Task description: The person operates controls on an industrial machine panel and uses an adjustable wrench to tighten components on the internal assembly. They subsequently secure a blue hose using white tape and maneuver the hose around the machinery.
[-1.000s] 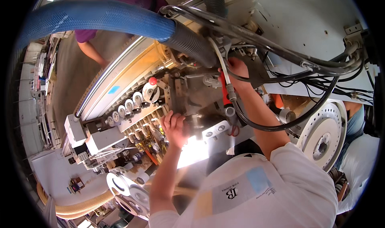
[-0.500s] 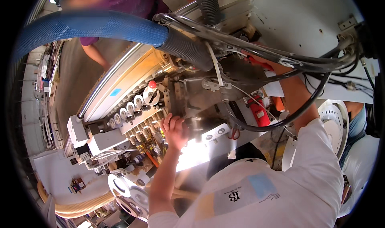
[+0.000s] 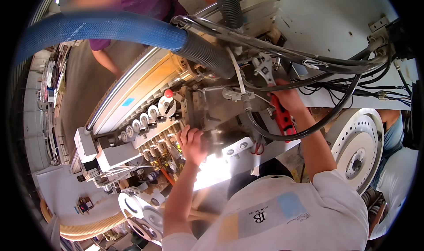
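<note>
My right hand (image 3: 289,96) is closed round an adjustable wrench (image 3: 265,69); its metal jaws point away from me, toward fittings under the black cables. Just below that hand, a red object (image 3: 284,120) lies on the machine, partly behind a black hose; its kind is unclear. My left hand (image 3: 192,146) rests on the machine's edge with loosely bent fingers, somewhat apart, and no object shows in it. Beside it runs a row of brass-coloured fittings (image 3: 165,140). A metal plate (image 3: 221,103) lies between the two hands.
A thick blue hose (image 3: 106,28) and black cables (image 3: 282,52) cross above the machine. Red-handled scissors (image 3: 257,148) hang at the near edge. To the right stands a large perforated wheel (image 3: 357,149). A person in purple (image 3: 145,1) is beyond the machine; another person (image 3: 397,176) is at far right.
My right hand has drawn back toward me from beneath the cables, bringing the adjustable wrench into sight. My left hand has stayed in place.
</note>
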Demonstrator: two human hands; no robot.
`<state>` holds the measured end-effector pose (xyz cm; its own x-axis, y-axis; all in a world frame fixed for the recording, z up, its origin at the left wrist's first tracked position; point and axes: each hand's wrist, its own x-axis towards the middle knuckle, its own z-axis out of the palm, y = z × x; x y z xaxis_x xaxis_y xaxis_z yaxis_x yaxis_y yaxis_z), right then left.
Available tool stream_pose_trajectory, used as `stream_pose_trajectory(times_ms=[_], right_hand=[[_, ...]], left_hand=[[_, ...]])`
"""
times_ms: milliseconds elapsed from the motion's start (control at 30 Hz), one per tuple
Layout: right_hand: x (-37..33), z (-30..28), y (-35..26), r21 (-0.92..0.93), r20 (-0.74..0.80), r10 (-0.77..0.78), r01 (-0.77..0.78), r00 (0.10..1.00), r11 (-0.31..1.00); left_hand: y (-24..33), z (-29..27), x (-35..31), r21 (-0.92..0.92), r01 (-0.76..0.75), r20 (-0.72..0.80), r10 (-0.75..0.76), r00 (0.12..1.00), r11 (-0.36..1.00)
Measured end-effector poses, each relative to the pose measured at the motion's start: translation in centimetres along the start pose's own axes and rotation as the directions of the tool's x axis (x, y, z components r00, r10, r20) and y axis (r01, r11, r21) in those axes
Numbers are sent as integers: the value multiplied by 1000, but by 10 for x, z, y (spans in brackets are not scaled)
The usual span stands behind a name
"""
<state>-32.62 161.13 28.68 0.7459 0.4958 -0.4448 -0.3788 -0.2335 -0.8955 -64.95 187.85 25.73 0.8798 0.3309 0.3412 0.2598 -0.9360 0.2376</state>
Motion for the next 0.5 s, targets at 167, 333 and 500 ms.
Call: stream_pose_trajectory(times_ms=[167, 333, 500], right_hand=[[22, 56, -26, 50, -24, -22, 23, 999, 998], [44, 85, -20, 80, -70, -106, 111, 992, 991], [89, 95, 19, -78, -83, -179, 172, 980, 982]], left_hand=[[-3, 1, -1, 8, -1, 11, 1, 1000, 1000], [-3, 0, -3, 4, 12, 12, -12, 1000, 1000], [-3, 3, 0, -5, 10, 10, -10, 1000, 1000]])
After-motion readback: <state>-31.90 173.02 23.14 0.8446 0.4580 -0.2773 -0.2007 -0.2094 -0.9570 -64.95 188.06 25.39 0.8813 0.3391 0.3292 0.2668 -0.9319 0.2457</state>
